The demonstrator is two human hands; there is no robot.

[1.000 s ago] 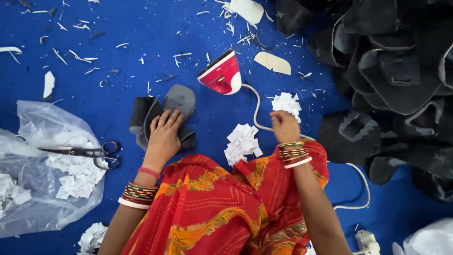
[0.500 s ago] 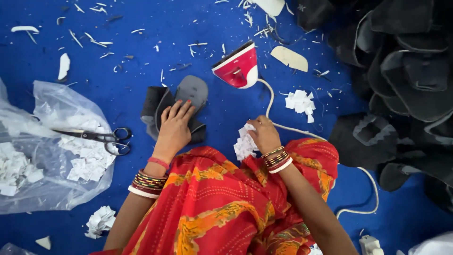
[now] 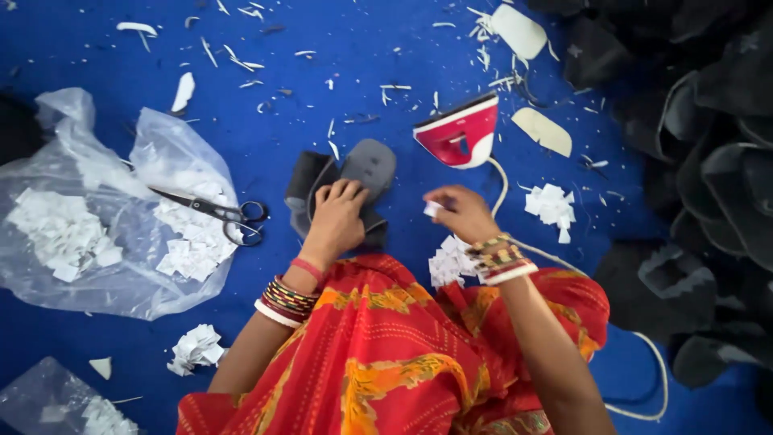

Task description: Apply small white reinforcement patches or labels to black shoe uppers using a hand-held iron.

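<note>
My left hand (image 3: 336,216) presses flat on a small stack of dark grey sole-shaped pieces (image 3: 366,167) on the blue floor. My right hand (image 3: 460,213) is lifted just right of that stack and pinches a small white paper tag (image 3: 433,209) between its fingertips. Below it, by my red-clad knee, lies a pile of white paper tags (image 3: 448,263). A red and white iron (image 3: 460,134) stands on its heel just beyond both hands, and its white cord (image 3: 555,259) runs past my right wrist.
A clear plastic bag with white tags (image 3: 97,225) lies at left with scissors (image 3: 211,211) on it. More white tags (image 3: 552,205) lie right of the iron. A heap of black cut pieces (image 3: 692,161) fills the right side. Paper scraps litter the floor.
My right hand came back from the far tag pile to the near one, then rose toward the grey stack with one tag. The left hand stayed on the stack.
</note>
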